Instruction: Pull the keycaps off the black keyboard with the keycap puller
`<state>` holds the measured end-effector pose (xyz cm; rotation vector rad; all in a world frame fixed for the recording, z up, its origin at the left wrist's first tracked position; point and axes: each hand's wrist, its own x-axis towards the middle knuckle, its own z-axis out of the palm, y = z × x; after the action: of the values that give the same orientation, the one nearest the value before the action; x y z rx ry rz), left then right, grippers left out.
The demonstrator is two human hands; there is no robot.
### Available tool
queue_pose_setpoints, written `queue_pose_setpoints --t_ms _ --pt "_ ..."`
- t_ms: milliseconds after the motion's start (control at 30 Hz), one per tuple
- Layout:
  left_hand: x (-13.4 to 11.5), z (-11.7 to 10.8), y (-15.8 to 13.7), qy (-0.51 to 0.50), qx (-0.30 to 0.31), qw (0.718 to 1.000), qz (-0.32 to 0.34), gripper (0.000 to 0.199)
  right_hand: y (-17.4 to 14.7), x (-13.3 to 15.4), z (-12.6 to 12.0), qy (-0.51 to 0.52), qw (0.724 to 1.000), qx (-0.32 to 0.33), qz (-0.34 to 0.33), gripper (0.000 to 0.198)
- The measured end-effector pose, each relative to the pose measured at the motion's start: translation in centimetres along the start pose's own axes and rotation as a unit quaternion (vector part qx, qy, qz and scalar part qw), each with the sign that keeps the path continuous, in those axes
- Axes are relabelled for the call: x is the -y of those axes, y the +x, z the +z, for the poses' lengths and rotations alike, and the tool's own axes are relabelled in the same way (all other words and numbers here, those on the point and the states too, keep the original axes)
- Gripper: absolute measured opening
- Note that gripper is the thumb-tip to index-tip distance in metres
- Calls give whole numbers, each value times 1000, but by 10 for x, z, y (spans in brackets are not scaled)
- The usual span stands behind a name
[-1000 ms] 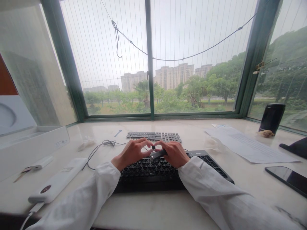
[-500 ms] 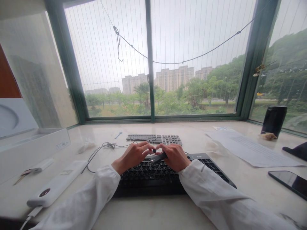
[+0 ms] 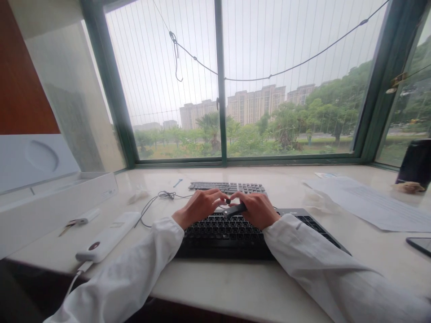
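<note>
A black keyboard [image 3: 232, 249] lies before me, its key positions showing as open square frames. Over it, my left hand [image 3: 202, 206] pinches a small black piece [image 3: 228, 201], too small to name for certain, at the fingertips. My right hand [image 3: 259, 208] is closed around a short black stick-shaped tool [image 3: 236, 210] with a paler tip pointing left; its index finger reaches toward the same small piece. Whether that finger touches it I cannot tell. Behind the hands, dark keycaps [image 3: 215, 185] are laid out in keyboard-like rows.
A white power bank [image 3: 109, 237] with a plugged cable and a key [image 3: 70, 224] lie left, near a white box [image 3: 60, 197]. A thin black cable [image 3: 148, 208] curls behind the left wrist. Right are paper sheets [image 3: 367, 202], a phone [image 3: 420, 244] and a dark can [image 3: 415, 161].
The view has shifted, so the scene sits farther right and slightly higher, and the table's front edge shows more. Both hands keep their grips over the keyboard.
</note>
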<state>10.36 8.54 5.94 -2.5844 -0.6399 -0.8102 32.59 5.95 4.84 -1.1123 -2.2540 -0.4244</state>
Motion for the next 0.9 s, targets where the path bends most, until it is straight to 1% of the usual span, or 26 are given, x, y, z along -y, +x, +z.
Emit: queue_pose_setpoints --t_ms 133,200,300,467,667,900 --pt "0 -2 0 -33 -3 999 -36 18 1 0 -1 -9 1000 16 5 27" --pt "1 -3 0 -47 0 998 -42 18 2 1 -3 -17 999 28 11 30" --pt "3 -4 -1 -61 1 998 -34 18 3 2 -6 -27 999 41 14 33" --pt "5 -4 -1 -72 -2 997 -22 19 4 4 -5 -41 998 45 11 33" --pt "6 -5 -1 -67 13 998 -11 18 4 6 -3 -48 998 40 9 31" --pt "7 -5 -1 -61 20 998 -6 20 5 4 -5 -44 998 50 2 32"
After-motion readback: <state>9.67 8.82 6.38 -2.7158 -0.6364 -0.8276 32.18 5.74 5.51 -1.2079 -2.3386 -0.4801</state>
